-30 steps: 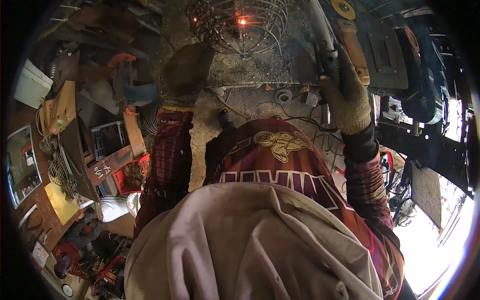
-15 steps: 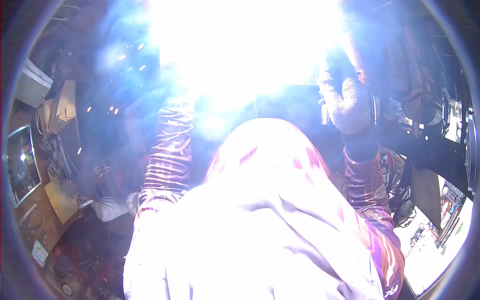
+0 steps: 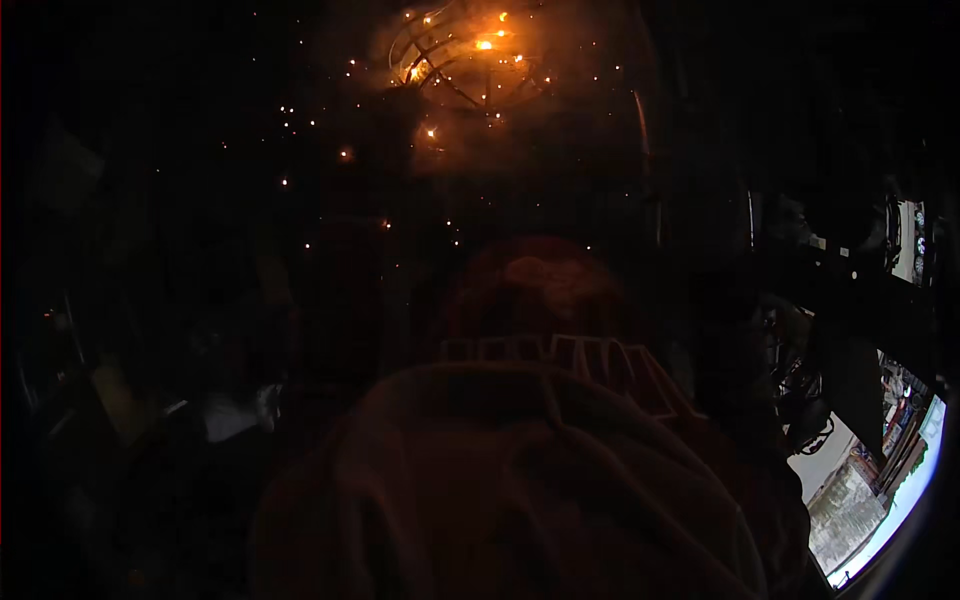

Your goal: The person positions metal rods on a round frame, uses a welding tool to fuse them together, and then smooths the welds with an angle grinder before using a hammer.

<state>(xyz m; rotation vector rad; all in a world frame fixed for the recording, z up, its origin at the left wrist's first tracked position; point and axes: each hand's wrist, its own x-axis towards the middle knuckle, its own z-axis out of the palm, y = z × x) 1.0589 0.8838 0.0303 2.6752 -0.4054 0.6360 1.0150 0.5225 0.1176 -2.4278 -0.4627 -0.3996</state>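
Observation:
Nearly everything around my hands is lost in darkness. At the top centre, a rounded thing with crossing dark bars [image 3: 462, 68] is lit orange, with several glowing spots on it. Small bright sparks [image 3: 344, 154] are scattered around and below it. To its right, a thin curved edge [image 3: 641, 120] catches a faint orange light; I cannot make out what it belongs to. Neither my left hand nor my right hand can be made out, and what they hold or touch is hidden. My dim reddish clothing [image 3: 560, 460] fills the lower middle.
Daylight enters at the lower right, where a pale grey panel [image 3: 845, 515] and cluttered long items [image 3: 900, 430] show. A dark upright board [image 3: 848, 375] stands beside them. A pale crumpled-looking thing [image 3: 230, 418] shows dimly at the lower left.
The blinding white-blue glare at the top has gone out, leaving orange glowing spots and sparks. My sleeves and gloved right hand, visible before, have sunk into darkness.

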